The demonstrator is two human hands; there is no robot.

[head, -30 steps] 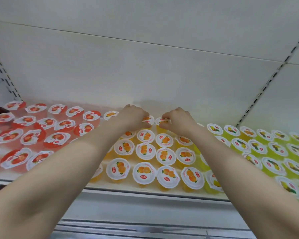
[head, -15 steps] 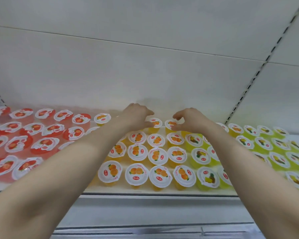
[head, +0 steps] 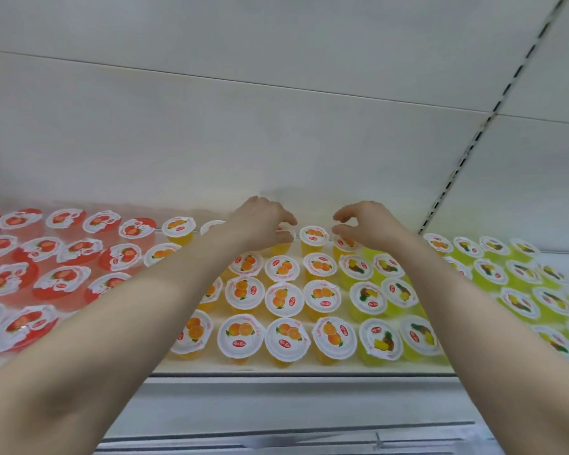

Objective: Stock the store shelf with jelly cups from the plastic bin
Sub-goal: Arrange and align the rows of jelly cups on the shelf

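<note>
We record a white back panel (head: 276,142), divided by thin horizontal seams (head: 211,78). A slotted upright (head: 476,139) crosses it at right, slanting in our view. Lighting is soft and even.

On the shelf (head: 276,367) the jelly cups stand in three groups side by side: the left group (head: 60,284), the middle group (head: 283,298) and the right group (head: 519,302). Behind all of them rises the back wall (head: 276,142). Your left hand (head: 260,221) and your right hand (head: 368,224) are over the back row of the middle group, apart from each other. One back-row cup (head: 313,234) stands between them.
</note>
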